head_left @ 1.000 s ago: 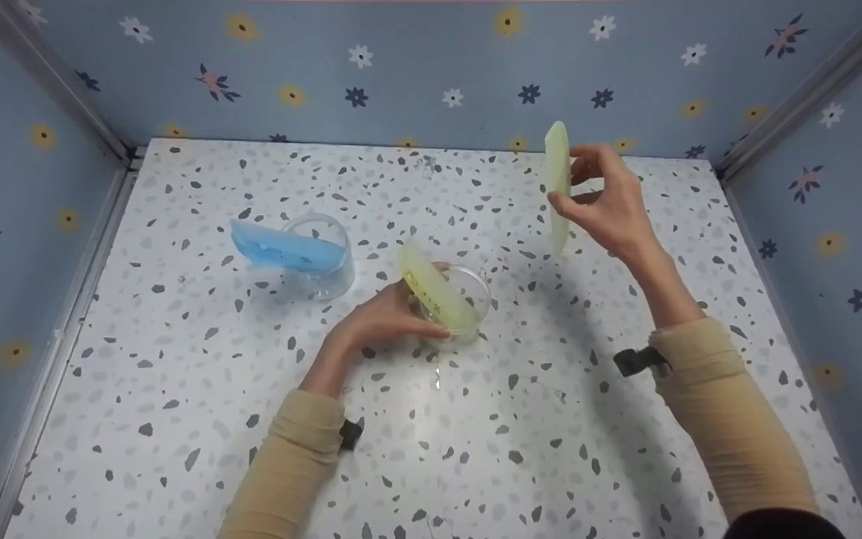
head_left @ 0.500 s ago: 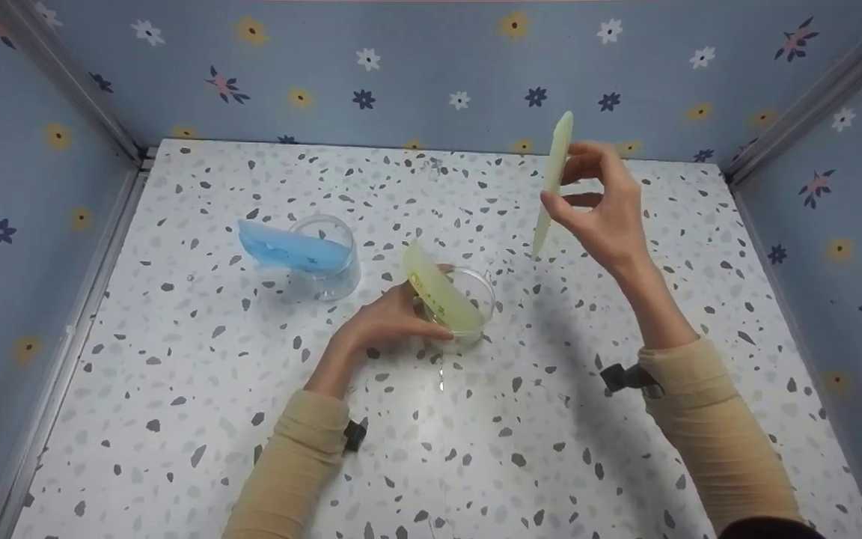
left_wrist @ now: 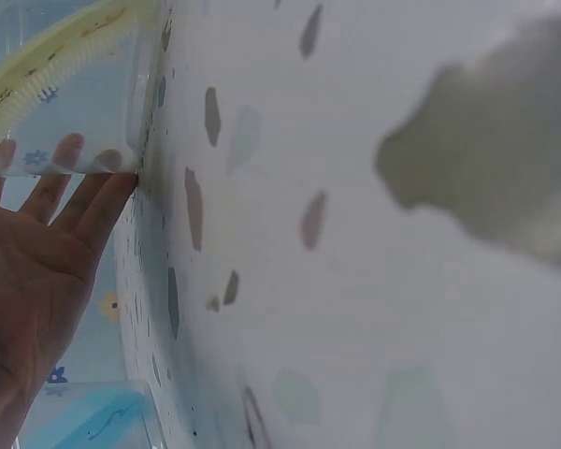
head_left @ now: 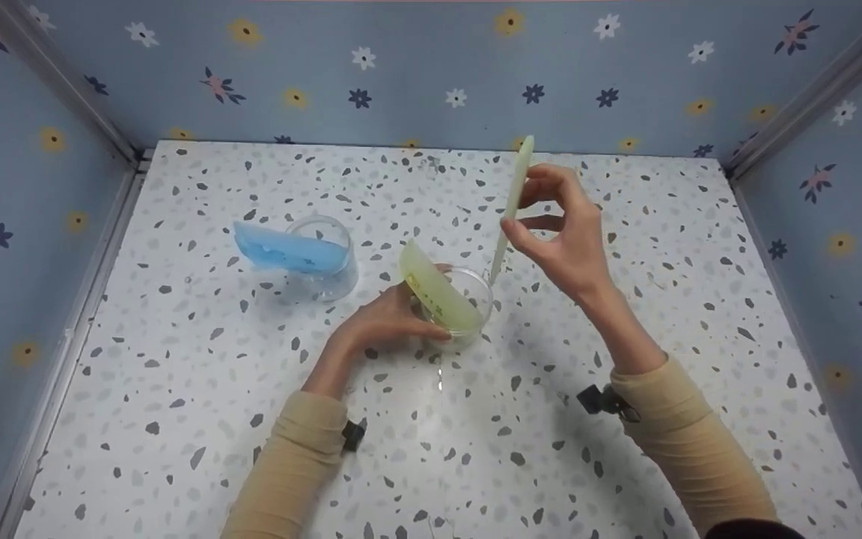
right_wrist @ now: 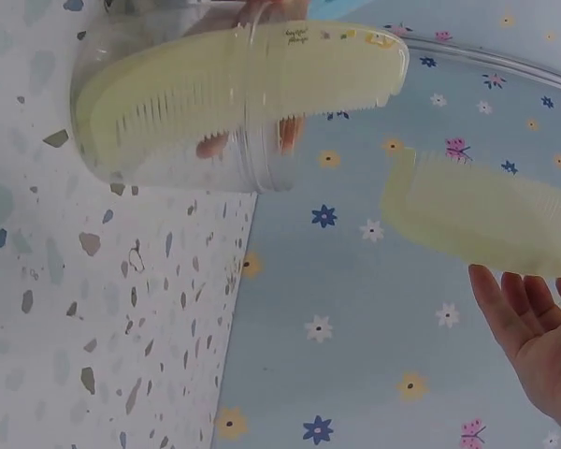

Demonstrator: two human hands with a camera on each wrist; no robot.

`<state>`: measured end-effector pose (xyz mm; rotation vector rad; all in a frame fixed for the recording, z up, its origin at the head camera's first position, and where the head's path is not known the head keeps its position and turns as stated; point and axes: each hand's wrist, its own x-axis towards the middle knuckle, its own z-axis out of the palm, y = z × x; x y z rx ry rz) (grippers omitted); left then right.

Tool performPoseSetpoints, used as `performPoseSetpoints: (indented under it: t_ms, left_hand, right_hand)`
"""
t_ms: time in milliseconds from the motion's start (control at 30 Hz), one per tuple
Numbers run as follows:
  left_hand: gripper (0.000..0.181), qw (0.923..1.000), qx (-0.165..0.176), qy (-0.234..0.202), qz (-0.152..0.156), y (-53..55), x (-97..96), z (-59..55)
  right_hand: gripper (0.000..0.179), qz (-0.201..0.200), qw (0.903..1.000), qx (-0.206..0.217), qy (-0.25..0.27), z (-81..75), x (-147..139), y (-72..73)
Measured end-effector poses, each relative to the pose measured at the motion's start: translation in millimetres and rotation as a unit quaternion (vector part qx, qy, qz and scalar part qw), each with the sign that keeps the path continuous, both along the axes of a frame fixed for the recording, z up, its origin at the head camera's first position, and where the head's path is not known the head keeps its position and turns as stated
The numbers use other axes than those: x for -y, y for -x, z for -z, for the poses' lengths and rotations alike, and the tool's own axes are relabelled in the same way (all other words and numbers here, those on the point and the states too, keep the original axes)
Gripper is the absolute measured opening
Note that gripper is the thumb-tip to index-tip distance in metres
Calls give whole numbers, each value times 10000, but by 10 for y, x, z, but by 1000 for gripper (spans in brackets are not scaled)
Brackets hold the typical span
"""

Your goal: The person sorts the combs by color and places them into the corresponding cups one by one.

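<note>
My left hand [head_left: 382,320] holds a clear plastic cup [head_left: 489,299] standing on the table, thumb on the near side and fingers behind it. A pale yellow comb [head_left: 437,292] leans inside this cup; in the right wrist view its printed end [right_wrist: 341,61] sticks out past the rim. My right hand [head_left: 569,236] pinches a second pale yellow comb [head_left: 516,191] between thumb and fingers. That comb is held upright in the air, its lower end close to the cup's right rim. The right wrist view shows this comb's teeth [right_wrist: 486,201] facing away from the fingers.
Left of my left hand stands another clear cup [head_left: 343,283] with a blue comb [head_left: 289,248] leaning out to the left. The speckled white table [head_left: 491,434] is bounded by blue flowered panels [head_left: 416,67] at the back and both sides.
My right hand has brought its yellow comb leftward and lower, closer to the cup, and the comb now shows edge-on. The left hand and both cups stay in place.
</note>
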<state>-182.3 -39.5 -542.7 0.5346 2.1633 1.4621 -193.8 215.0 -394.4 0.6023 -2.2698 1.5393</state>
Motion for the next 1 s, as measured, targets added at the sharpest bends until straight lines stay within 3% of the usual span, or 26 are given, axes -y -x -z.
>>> performPoseSetpoints:
  t_ms: [467, 1000]
  left_hand:
    - [103, 10000, -76, 27, -19, -14, 11, -31]
    - [104, 9999, 103, -71, -119, -13, 3, -20]
  right_hand:
    - [56, -318, 9989, 52, -352, 274, 190, -145]
    - [58, -206, 9945, 229, -1000, 582, 226, -173]
